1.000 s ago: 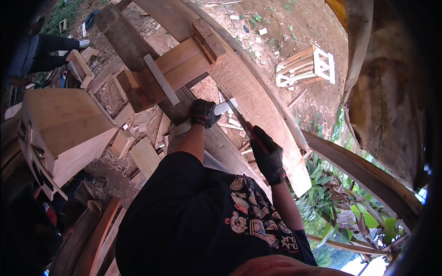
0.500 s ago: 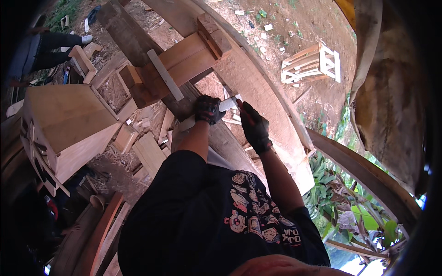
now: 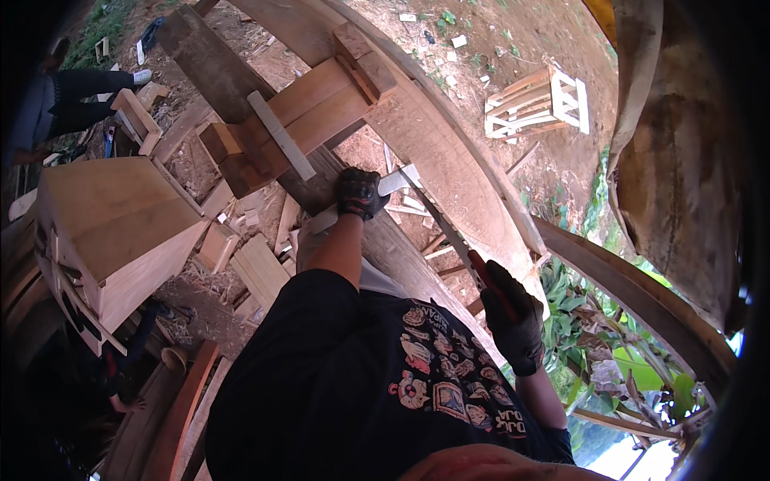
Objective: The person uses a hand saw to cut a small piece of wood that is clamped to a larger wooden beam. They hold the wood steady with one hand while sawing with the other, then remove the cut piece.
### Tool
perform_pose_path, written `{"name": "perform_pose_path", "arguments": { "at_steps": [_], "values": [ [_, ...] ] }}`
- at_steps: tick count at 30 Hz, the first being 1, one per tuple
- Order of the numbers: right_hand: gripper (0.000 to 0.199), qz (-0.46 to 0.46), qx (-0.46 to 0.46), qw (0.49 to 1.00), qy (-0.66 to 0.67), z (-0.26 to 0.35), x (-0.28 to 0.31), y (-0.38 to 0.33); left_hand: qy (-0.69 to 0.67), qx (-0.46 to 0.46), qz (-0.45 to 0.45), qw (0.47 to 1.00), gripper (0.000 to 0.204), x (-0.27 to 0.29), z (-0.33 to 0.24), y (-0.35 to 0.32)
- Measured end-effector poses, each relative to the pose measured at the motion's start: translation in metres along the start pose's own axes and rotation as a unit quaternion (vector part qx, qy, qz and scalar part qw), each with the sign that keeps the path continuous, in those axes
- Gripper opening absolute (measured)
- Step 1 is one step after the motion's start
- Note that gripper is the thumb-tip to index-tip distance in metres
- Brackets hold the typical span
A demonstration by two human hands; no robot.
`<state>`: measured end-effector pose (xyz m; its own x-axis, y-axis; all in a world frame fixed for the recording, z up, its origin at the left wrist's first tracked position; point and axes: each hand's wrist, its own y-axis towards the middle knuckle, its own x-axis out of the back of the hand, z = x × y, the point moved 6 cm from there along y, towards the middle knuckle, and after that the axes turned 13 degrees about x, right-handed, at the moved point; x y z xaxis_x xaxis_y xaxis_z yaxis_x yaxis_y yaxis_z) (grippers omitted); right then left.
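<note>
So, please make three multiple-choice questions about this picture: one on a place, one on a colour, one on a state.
1. Where is the white crate?
A. on the bare ground
B. on the big wooden box
C. in the left hand

2. What colour are the gloves?
A. white
B. black
C. yellow

3. What is the right hand doing?
A. hanging open
B. gripping the saw handle
C. resting on the crate

Answers:
1. A, it stands alone on the dirt, far from the wooden box.
2. B, both hands wear black.
3. B, its fingers close round the red handle of the saw, while the left hand presses a pale strip onto the plank.
</note>
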<state>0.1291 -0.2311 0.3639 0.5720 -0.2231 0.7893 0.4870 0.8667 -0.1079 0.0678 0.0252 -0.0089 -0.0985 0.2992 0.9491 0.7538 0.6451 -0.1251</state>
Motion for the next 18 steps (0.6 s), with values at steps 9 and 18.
{"name": "perform_pose_path", "arguments": {
  "at_steps": [9,18],
  "values": [
    [0.035,0.03,-0.145,0.971,0.189,0.023,0.022,0.09,0.004,0.017,0.04,0.999,0.031,0.004,-0.001,0.006],
    [0.034,-0.03,0.066,0.996,-0.043,0.016,0.022,0.043,0.01,0.018,0.067,0.998,0.038,0.002,-0.001,0.003]
  ]
}}
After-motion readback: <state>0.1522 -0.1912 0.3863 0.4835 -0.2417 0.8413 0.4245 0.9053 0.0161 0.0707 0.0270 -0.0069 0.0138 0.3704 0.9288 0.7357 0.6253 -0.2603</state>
